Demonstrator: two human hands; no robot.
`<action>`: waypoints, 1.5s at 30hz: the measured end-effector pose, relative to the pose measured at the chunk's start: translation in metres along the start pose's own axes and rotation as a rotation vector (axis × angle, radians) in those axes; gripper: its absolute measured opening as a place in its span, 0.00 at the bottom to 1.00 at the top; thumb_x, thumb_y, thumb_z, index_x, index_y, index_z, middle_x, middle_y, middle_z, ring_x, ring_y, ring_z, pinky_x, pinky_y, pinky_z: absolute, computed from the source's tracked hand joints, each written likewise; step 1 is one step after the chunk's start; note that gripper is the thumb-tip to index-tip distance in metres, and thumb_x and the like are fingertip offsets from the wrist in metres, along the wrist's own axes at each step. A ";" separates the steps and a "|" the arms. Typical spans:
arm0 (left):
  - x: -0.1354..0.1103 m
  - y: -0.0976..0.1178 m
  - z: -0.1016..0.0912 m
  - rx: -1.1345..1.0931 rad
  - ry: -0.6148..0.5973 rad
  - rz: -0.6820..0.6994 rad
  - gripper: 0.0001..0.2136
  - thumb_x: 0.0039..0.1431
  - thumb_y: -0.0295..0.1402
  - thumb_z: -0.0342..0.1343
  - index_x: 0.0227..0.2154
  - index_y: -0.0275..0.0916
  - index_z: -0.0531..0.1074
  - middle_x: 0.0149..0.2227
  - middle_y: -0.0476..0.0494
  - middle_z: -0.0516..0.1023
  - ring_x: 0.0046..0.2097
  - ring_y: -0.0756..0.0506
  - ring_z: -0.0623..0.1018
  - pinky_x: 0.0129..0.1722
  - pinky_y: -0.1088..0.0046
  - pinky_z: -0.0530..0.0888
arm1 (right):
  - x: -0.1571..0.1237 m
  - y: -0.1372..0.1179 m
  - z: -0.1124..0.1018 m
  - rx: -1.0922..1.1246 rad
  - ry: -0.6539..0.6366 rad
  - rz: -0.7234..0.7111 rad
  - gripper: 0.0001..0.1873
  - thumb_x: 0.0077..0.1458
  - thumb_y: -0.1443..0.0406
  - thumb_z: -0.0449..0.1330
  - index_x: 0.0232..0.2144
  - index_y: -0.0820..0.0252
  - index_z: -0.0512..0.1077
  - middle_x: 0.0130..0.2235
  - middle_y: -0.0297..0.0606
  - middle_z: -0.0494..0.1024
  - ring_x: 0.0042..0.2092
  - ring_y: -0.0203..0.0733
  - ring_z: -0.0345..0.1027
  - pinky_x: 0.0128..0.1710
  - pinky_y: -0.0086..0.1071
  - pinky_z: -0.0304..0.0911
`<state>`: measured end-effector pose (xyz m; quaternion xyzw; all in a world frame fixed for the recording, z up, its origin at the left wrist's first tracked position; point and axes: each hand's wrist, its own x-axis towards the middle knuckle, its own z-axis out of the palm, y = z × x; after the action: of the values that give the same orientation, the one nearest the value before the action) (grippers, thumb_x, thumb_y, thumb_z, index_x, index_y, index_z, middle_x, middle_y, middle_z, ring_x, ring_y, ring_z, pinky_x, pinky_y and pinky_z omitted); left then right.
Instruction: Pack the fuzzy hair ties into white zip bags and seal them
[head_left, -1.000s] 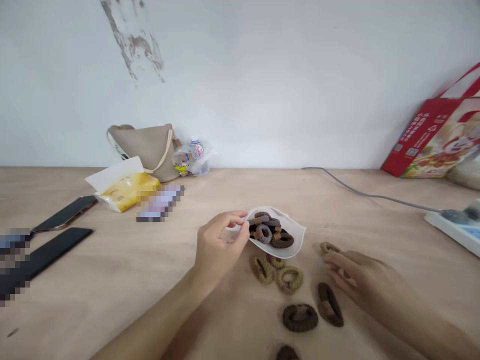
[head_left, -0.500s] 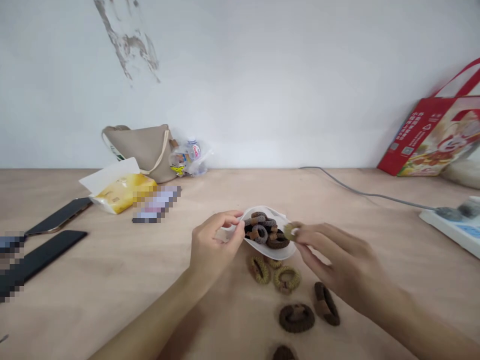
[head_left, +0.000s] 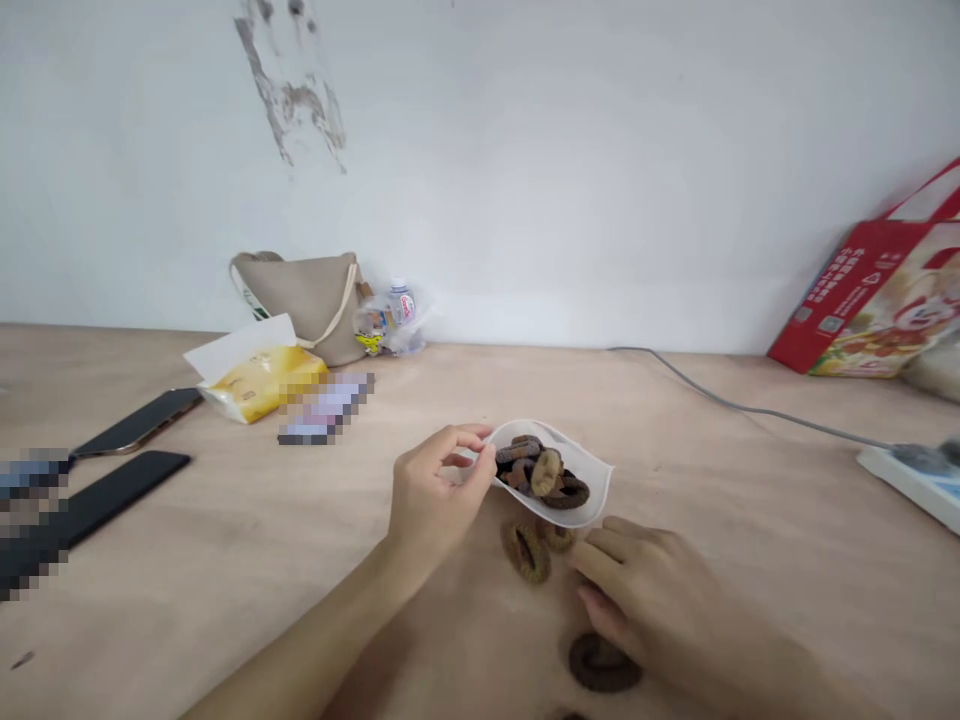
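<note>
Far left: two black phones (head_left: 139, 420) lay on the light wooden table (head_left: 187, 620), beside one pixelated object (head_left: 30, 510) too blurred to name.

Back left: there was one yellow tissue pack (head_left: 259, 390), one pixelated flat item (head_left: 326, 408), one tan shoulder bag (head_left: 300, 308), and one crumpled plastic bag (head_left: 375, 325) around a small water bottle (head_left: 401, 305), all against a white wall (head_left: 570, 150).

Left hand: the left hand (head_left: 439, 490) was the grip on the pouch, its thumb and curled fingers pinching the pouch's left end above the table.

Pouch: one white plastic pouch (head_left: 577, 505) lay open, holding a heap of hair ties (head_left: 536, 475). At least four showed, a tan one on top; the overlap hid any exact count.

Table hair ties: three lay just below the pouch and apart from it: one olive-brown hair tie (head_left: 525, 552), one part-hidden hair tie (head_left: 559, 538) at the right hand's fingertips, and one dark brown hair tie (head_left: 604, 662). A sliver of another dark shape (head_left: 571, 716) showed at the lower edge.

Right hand: the right hand (head_left: 645, 600) was spread loosely above the table, its fingers together, pinching nothing visible.

Far right: there was one grey cable (head_left: 750, 407), one white power strip (head_left: 904, 485), one red printed box (head_left: 862, 300), and one pale sack (head_left: 934, 370).
</note>
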<state>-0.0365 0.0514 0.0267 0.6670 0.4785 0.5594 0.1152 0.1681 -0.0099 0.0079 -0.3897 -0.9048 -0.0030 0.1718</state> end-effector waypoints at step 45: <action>0.002 -0.001 -0.004 0.034 -0.003 -0.041 0.06 0.52 0.30 0.56 0.21 0.41 0.69 0.32 0.50 0.82 0.31 0.48 0.79 0.29 0.75 0.77 | 0.031 -0.024 0.021 -0.113 -0.055 -0.057 0.11 0.43 0.77 0.57 0.26 0.57 0.67 0.27 0.33 0.74 0.25 0.40 0.66 0.19 0.32 0.54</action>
<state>-0.0408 0.0520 0.0290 0.6598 0.5014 0.5476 0.1160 0.1246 -0.0018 0.0012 -0.3725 -0.9184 -0.0480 0.1243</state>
